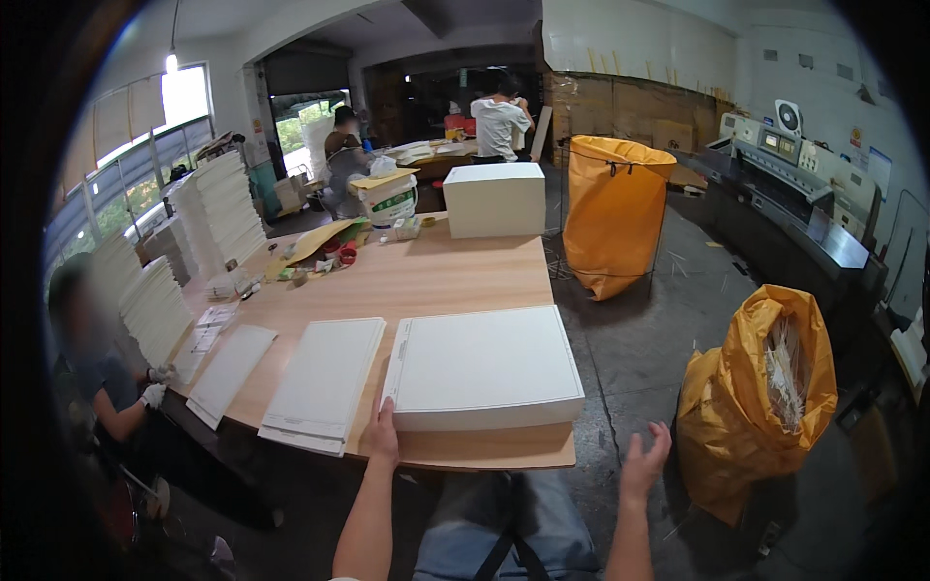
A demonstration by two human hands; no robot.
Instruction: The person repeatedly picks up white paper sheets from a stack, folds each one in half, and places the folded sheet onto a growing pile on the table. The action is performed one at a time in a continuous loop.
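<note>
One thick stack of white sheets [484, 363] lies flat at the near right corner of the wooden table [417, 276], directly in front of the person. The left hand [386, 441] touches its near left corner, thumb against the edge; the fingers are mostly hidden, so how firmly they grip cannot be told. The right hand [644, 460] is open and holds nothing, fingers spread and half curled, raised to the right of the table, well apart from the left hand and the stack.

Two thinner piles lie to the left: a wider pile [325, 378] just beside the stack, then a narrower pile [232, 368]. One tall white block [497, 198] stands at the table's far end, near one white bucket [390, 205]. At least two tall paper piles [221, 208] rise along the left side.

Three other people are in view: a gloved co-worker [114, 363] at left, a seated person [346, 172] and a standing person [499, 128] farther back. Two orange bags [615, 213] stand on the floor at right, the nearer one showing white strips [785, 382].
</note>
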